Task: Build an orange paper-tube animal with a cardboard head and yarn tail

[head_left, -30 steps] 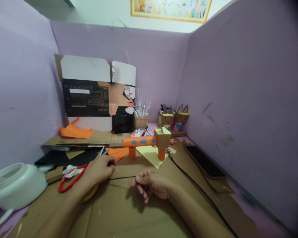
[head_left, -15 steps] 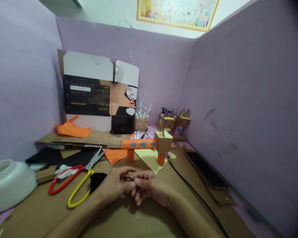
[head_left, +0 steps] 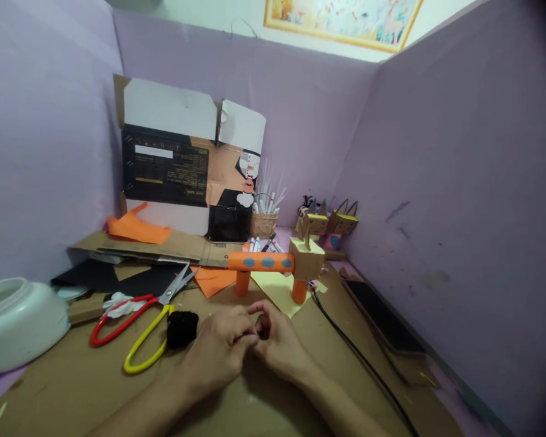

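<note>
My left hand (head_left: 227, 340) and my right hand (head_left: 275, 340) meet fingertip to fingertip above the cardboard surface. Both are closed in a pinch; whatever lies between the fingers is hidden. Just left of my left hand is a black fuzzy bundle (head_left: 182, 329), beside open scissors (head_left: 167, 296) with one red and one yellow handle. Behind my hands stands a cardboard animal with an orange body (head_left: 261, 262), blue spots, orange legs and a box head (head_left: 307, 260) with pointed ears. Yellow paper (head_left: 273, 290) lies under it.
A white bowl (head_left: 20, 325) sits at the left. Flattened printed cardboard (head_left: 164, 164) leans at the back, near a pen basket (head_left: 264, 224). Two cardboard figures (head_left: 343, 223) stand back right. A black cable (head_left: 359, 358) and a phone (head_left: 384, 315) lie at the right.
My hands have drawn closer together, and the fingers of both have curled in more. The dark strand between them no longer shows. The view has shifted slightly.
</note>
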Demonstrator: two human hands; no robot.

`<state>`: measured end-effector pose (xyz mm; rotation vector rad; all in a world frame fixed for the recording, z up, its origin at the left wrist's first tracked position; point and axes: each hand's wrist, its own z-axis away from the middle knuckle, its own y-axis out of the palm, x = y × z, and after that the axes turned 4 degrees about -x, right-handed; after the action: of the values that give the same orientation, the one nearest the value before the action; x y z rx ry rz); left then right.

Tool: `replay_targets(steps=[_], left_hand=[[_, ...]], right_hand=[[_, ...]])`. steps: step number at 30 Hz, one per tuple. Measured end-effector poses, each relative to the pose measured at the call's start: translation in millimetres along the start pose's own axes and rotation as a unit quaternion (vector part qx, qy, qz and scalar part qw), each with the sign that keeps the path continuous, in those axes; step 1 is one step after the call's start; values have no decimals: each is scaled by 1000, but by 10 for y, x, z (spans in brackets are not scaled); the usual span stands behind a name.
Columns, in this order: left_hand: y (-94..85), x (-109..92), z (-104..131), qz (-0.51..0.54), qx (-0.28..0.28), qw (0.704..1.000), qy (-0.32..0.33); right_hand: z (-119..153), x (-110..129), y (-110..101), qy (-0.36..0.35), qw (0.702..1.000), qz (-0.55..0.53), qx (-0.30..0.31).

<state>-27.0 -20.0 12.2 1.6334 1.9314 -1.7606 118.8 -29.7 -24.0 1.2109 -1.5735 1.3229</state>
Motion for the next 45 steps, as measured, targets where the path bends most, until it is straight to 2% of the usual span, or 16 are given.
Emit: replay_targets(steps=[3,8,10,12,14,16,20,23,27,31,33,36,41,43,45], left_hand=[[-15,46,-7,-76,-18,997,27],[-304,194,-79,-71,-163,982,-63],[-409,200,-102,-29,-151,986,-71],[-444,159,-109,22,-78,995,-50],[-403,106,-97,54,-3,998,-30],[-315,82,-70,53,21,998,-14],[-136,135,-3,-26,-14,998,47],[-74,177,18,-79,-15,995,66],[-75,200,-22,-71,-34,997,8],[-166,234,-89,-58,-125,989,-55],[-216,232,-106,-24,-153,983,-94],[-235,179,-106,73,-115,983,-127],[-165,105,-97,200,48,972,-118],[-156,128,-105,198,62,970,-126],[-165,163,-113,174,30,972,-156]], right_hand=[[11,39,10,22,1000,-19,11],[18,132,-3,90,994,-59,20],[13,144,-10,97,993,-69,21],[4,140,-12,96,992,-80,21],[-5,127,-12,91,991,-95,17],[-12,108,-8,91,989,-112,14],[-4,71,15,83,988,-131,19],[11,71,39,78,985,-149,37],[17,109,52,101,977,-174,66],[23,132,17,124,966,-209,82],[23,145,-16,148,957,-238,77],[11,182,-62,183,931,-308,69],[-8,229,-99,198,895,-393,70],[-7,222,-104,203,892,-398,63],[-1,203,-108,214,895,-386,63]])
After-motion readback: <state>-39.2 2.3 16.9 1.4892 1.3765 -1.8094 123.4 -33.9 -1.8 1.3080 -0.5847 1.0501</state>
